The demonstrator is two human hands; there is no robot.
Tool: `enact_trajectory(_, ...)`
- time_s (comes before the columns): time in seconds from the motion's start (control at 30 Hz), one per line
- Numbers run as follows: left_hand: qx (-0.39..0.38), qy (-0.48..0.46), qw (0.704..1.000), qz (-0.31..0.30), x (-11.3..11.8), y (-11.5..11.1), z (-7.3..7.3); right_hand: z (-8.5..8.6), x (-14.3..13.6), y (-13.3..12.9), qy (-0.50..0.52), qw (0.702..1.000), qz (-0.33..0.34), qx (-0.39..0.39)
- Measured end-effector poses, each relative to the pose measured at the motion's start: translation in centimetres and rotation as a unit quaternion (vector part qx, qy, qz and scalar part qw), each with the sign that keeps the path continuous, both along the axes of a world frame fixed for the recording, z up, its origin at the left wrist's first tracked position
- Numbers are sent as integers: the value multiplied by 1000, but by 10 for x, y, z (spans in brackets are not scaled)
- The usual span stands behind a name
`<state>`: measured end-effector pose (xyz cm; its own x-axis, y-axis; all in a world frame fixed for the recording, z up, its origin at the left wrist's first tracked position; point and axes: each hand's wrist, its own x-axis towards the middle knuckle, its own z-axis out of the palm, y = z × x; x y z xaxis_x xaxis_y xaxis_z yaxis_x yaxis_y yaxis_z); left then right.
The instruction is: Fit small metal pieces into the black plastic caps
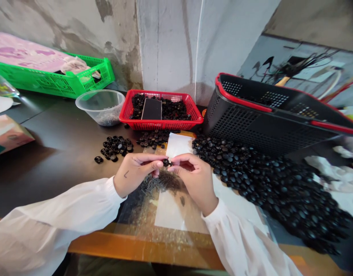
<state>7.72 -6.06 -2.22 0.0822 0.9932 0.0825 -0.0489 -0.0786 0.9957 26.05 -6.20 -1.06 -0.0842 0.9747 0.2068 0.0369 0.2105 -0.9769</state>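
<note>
- Both grips, my left hand (134, 172) and right hand (193, 174), pinch one small black cap (165, 162) between fingertips.
- Pins (162, 182) lie just beneath; cap heap (280, 184) spreads right on the surface (64, 153).

both forearms, in loose white sleeves, angle inward from the lower corners. the left hand (134, 170) and right hand (193, 176) meet at centre, knuckles up, thumbs and forefingers pinched together, fingertips (159, 165) nearly touching.

Green crate (54, 82), clear tub (100, 105), black basket (268, 115).
</note>
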Motion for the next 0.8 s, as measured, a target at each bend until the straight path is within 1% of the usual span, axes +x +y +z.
enact_trajectory(0.23,2,-6,1000,7,2,-1,1,-1,1,1,3,1000,2,-2)
enact_trajectory(0.47,33,1,999,14,3,-1,3,0,-1,0,-18,1000,-7,9)
enact_trajectory(0.6,75,2,997,7,3,-2,1,0,-1,-1,-18,1000,-13,8)
enact_trajectory(0.7,120,16,993,2,0,-2,-2,0,0,-1,-24,1000,-11,7)
enact_trajectory(0.8,148,32,988,-5,-3,-2,-4,0,0,0,-20,1000,-9,0)
